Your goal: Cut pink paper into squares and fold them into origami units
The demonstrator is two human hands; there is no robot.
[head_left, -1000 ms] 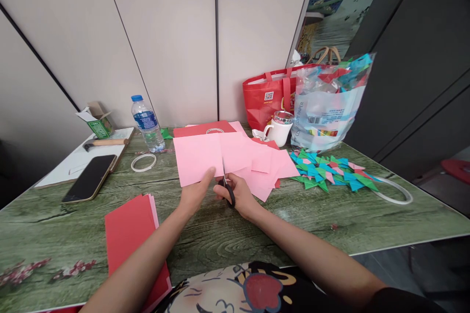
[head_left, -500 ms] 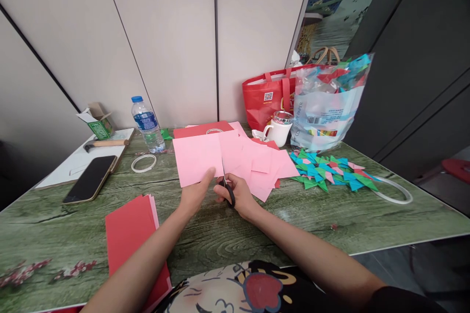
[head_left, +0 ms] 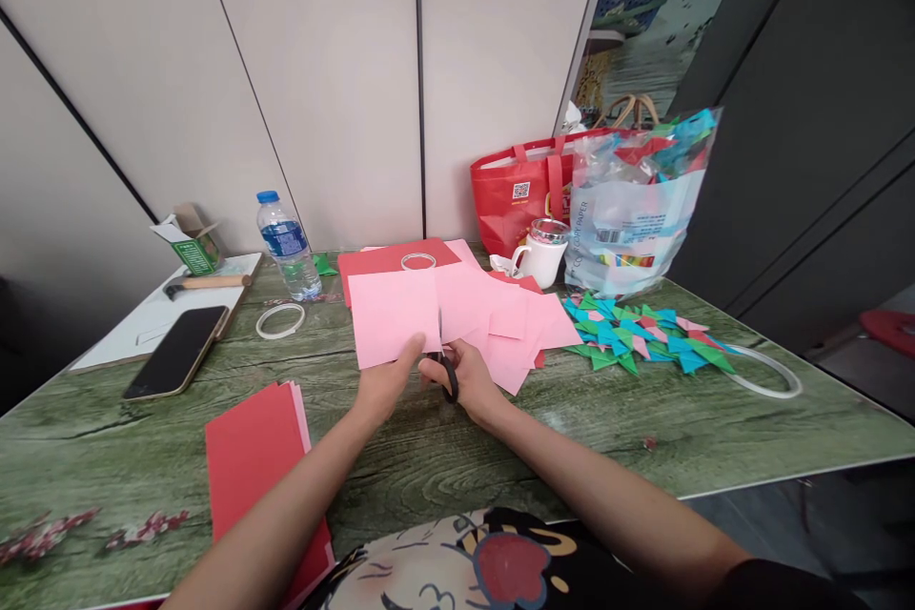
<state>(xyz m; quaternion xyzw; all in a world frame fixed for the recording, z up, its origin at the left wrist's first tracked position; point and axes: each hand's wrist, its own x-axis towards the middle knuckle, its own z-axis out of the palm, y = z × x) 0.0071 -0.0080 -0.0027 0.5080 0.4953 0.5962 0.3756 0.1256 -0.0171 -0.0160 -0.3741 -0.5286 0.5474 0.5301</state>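
Observation:
My left hand (head_left: pixel 387 383) grips a sheet of pink paper (head_left: pixel 395 315) by its lower edge, thumb on top. In my right hand (head_left: pixel 468 379) is a pair of scissors (head_left: pixel 450 377) with black handles; the blades point away from me along the sheet's right edge. Whether the blades are closed is hard to make out. Beyond the scissors lie loose pink paper pieces (head_left: pixel 509 313), overlapping one another. Behind the held sheet are a red sheet (head_left: pixel 382 257) and a tape roll (head_left: pixel 418 261).
A red and pink paper stack (head_left: pixel 254 448) lies by my left forearm. Further left are a phone (head_left: pixel 175 353), a hammer (head_left: pixel 214 282), a water bottle (head_left: pixel 288 246) and a tape ring (head_left: pixel 280 321). At right stand a mug (head_left: pixel 543 255), a plastic bag (head_left: pixel 636 210) and folded paper pieces (head_left: pixel 643 334).
The pink sheet and my left hand have shifted slightly right and down, closer to the scissors. More of the tape roll behind the sheet now shows. My right hand has barely moved.

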